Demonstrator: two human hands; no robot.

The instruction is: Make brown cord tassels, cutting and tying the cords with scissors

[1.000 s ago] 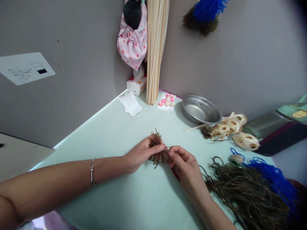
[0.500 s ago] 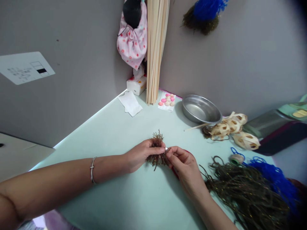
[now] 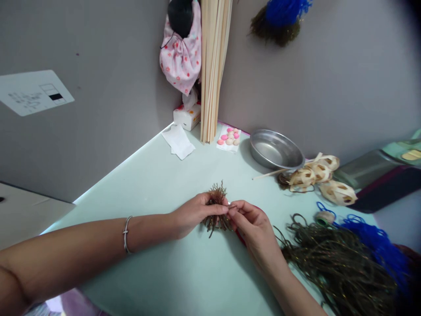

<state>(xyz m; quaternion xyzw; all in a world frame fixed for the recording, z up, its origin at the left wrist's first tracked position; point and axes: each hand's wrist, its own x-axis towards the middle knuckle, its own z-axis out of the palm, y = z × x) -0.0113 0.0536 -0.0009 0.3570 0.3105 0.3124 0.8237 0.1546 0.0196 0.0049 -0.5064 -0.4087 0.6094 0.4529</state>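
Observation:
My left hand [image 3: 194,213] is closed round a bundle of brown yarn [image 3: 217,193], its thumb lying across the middle. Frayed strand ends fan out above the thumb, and thicker strands hang below it. Close against it, my right hand [image 3: 251,224] pinches a short strand of the brown yarn [image 3: 232,206] between thumb and forefinger. A small whitish bit shows between the two hands, too small to name. Something red [image 3: 240,237] shows along the underside of my right hand; most of it is hidden.
At right lie a heap of dark glittery yarn [image 3: 332,259], blue yarn [image 3: 371,241] and woven strip balls [image 3: 338,193]. Behind are a metal bowl [image 3: 276,149], pink and cream pieces [image 3: 230,137] on paper, white tissues [image 3: 179,141] and upright wooden strips [image 3: 213,74].
The yarn bundle has tilted and shifted slightly right and down in my left hand. The whitish bit between my hands is more covered. My right hand has hardly moved.

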